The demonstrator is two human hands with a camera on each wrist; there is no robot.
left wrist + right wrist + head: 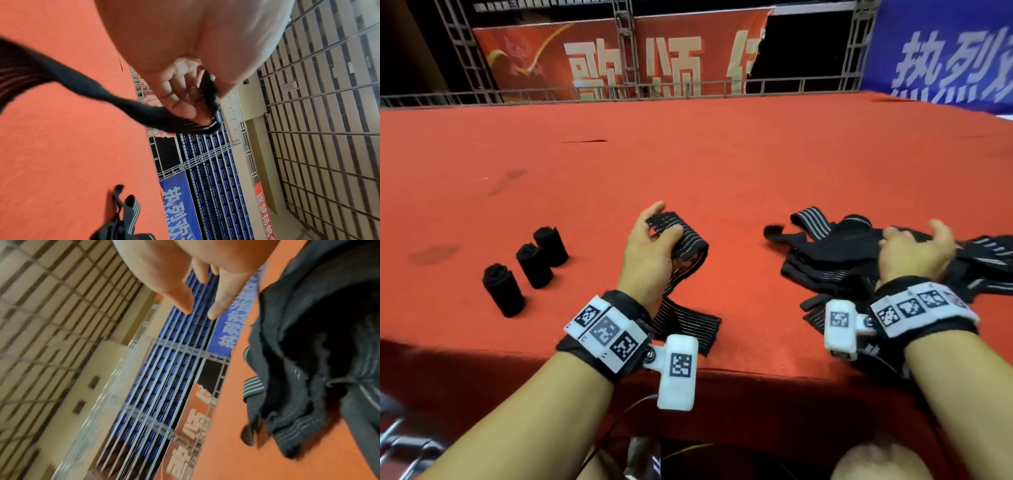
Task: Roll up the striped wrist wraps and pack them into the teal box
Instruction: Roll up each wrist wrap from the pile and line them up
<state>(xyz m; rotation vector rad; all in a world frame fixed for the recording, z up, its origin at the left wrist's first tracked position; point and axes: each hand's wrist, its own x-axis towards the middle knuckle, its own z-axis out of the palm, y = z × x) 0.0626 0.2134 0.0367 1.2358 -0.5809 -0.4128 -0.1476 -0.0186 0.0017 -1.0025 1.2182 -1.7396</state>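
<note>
My left hand (664, 222) grips one end of a black wrist wrap with thin white stripes (690, 248); its free length trails back over the red table to the front edge. In the left wrist view the fingers (185, 104) curl round that wrap (127, 104). My right hand (914, 240) lies over a loose pile of unrolled striped wraps (832, 257) on the right, fingers relaxed. The right wrist view shows that hand (200, 312) with straight fingers holding nothing, the pile (308, 353) beside it. Three rolled black wraps (534, 265) stand in a slanted row at the left. No teal box is in view.
The red cloth table (722, 164) stretches far back to a metal rail (688, 90) with red and blue banners behind it. The table's front edge runs just under my wrists. A cable (619, 421) hangs below the left wrist camera.
</note>
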